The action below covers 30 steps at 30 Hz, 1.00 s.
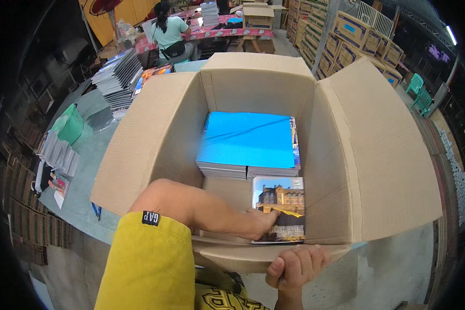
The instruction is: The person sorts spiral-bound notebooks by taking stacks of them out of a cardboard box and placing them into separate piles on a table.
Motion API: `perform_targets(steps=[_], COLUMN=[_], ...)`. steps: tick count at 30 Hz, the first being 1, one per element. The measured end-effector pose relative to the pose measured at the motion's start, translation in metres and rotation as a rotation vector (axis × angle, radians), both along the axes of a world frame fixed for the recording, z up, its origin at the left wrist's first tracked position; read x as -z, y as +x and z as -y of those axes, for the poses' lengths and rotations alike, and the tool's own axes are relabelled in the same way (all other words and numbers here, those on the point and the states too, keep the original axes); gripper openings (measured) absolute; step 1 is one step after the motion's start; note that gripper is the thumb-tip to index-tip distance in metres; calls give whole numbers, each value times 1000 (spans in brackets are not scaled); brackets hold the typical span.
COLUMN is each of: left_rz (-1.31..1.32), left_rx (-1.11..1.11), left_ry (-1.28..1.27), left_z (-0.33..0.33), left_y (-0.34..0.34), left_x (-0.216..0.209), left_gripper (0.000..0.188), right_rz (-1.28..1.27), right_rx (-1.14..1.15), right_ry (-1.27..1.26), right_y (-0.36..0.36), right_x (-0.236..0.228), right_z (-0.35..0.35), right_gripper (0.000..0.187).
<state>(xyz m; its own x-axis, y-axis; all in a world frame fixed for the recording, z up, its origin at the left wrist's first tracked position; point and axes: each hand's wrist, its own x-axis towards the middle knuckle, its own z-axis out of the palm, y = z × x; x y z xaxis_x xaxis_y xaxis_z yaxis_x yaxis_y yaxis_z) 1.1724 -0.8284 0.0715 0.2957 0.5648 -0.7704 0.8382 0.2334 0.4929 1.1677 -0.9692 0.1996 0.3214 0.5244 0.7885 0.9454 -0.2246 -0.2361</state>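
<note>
A large open cardboard box stands before me, its flaps spread outward. In its front right part lies a book with a lit building on its glossy cover; others seem to lie beneath it. My left hand reaches in over the box's left side and is closed at the book's left edge, its fingers partly hidden. My right hand grips the near cardboard flap, fingers curled over its edge. Behind the book, a blue sheet covers two side-by-side stacks of books.
The box rests on a greenish table. To the left stand a tall stack of books, a green container and a smaller stack. Farther off, a person sits at a pink-covered table. Closed cartons are piled back right.
</note>
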Motion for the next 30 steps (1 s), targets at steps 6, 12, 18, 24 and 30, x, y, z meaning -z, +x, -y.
perform_targets(steps=[6,12,18,24,30], left_rz=[255,383,464,404,494], left_rx=[-314,-410,-306,-377,-363], left_ry=[-173,-539,-693,-579,-584], left_z=[9,1,-9,-4,1], left_y=[5,5,-3,6,5], left_x=[23,22,34,34,12], left_gripper=[83,55,64,57,48], right_rz=[95,132,132,81,55], right_rx=[-55,-50,-53,-29,-38], right_ry=[13,-59,5,7,16], right_y=[18,22,19,9,13], right_x=[7,4,7,4,-1], right_z=[1,3,-3,-2,1], right_gripper=[20,21,27,20,19])
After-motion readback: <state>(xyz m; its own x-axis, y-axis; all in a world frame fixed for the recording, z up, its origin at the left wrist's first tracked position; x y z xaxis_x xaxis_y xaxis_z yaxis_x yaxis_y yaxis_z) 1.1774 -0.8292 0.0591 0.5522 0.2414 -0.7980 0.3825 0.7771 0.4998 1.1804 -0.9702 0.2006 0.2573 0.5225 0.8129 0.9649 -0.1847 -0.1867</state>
